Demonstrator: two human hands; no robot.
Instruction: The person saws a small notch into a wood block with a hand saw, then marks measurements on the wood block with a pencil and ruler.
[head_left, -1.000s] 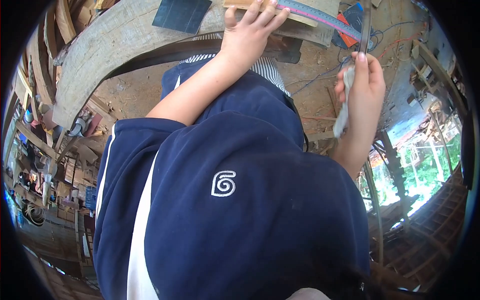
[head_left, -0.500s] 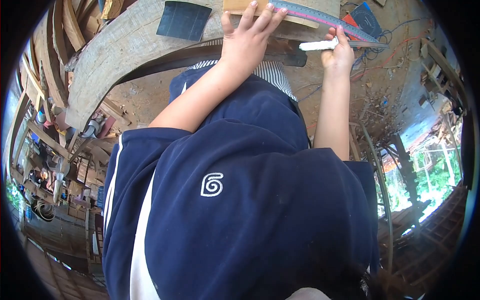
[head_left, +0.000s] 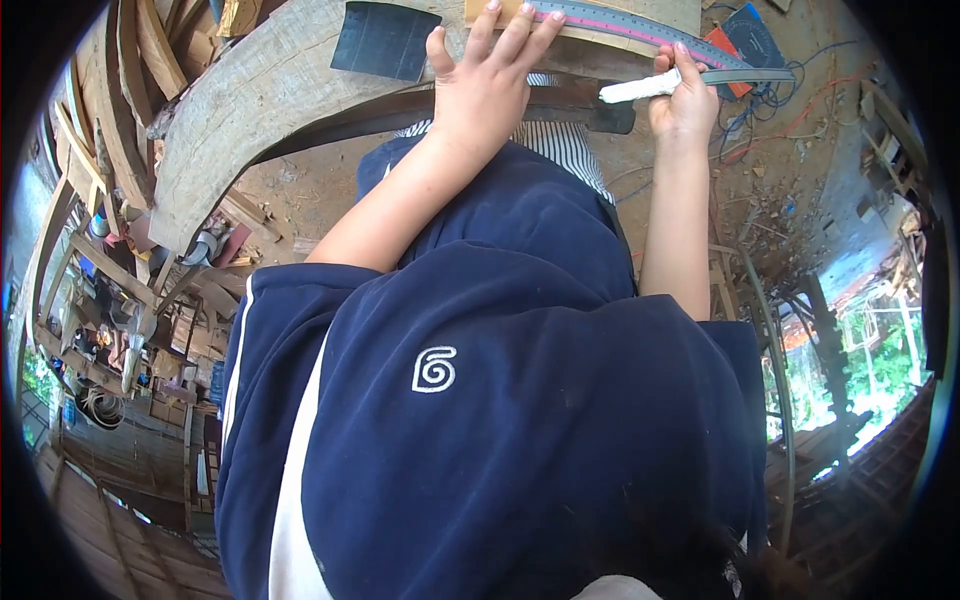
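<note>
My left hand [head_left: 480, 90] lies spread at the top centre, its fingertips on the left end of a ruler [head_left: 640, 35] and on a light wooden board [head_left: 590, 42]. My right hand [head_left: 685, 105] is closed round a white-wrapped handle [head_left: 637, 89]. From that fist a thin grey blade [head_left: 750, 76] points to the right, just below the ruler's right part. The board rests at the edge of a curved wooden bench [head_left: 240, 110]. A dark square sheet [head_left: 385, 41] lies on the bench, left of my left hand.
Beyond the ruler's right end are an orange piece [head_left: 728, 45], a blue item [head_left: 752, 38] and tangled cables [head_left: 765, 105] on the dirt floor. Curved wood pieces [head_left: 110, 110] are stacked at the left. A thin upright pole [head_left: 775, 370] stands at the right.
The view has shifted, so the bench and sheet appear slightly further right. My left hand's thumb stands further from its fingers. My right hand still grips the wrapped handle.
</note>
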